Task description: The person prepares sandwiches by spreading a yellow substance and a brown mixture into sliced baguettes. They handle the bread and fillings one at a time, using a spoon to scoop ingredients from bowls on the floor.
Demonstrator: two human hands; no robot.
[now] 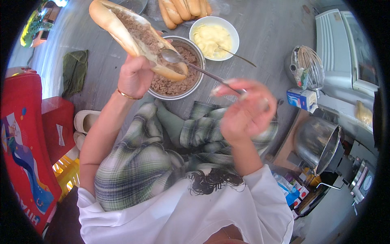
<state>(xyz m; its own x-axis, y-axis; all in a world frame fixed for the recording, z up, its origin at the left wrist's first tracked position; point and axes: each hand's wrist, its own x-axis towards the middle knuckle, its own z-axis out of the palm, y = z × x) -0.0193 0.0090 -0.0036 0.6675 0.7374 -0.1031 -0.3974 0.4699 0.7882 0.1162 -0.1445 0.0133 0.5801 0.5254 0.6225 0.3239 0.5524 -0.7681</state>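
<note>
My left hand (137, 73) holds a long bread roll (117, 35), split lengthwise, its inside spread with brown ground filling (143, 33). In my right hand (246, 106), slightly blurred, is the handle of a metal spoon (172, 56). The spoon's bowl lies over the filling near the roll's lower end. Beneath the roll stands a round metal bowl (199, 82) of the same crumbly brown filling, partly hidden by the bread. A white bowl (236, 36) to its right holds a pale yellow creamy spread (210, 36), with a second spoon (240, 57) resting in it.
Several bread rolls (182, 10) lie on plastic at the top, beside a clear bowl (134, 4). A wire whisk attachment (310, 67), a carton (301, 99) and a metal mixing bowl (317, 140) are at the right. Red boxes (58, 128), shoes (86, 120) and a leaf-like green sheet (74, 71) are left.
</note>
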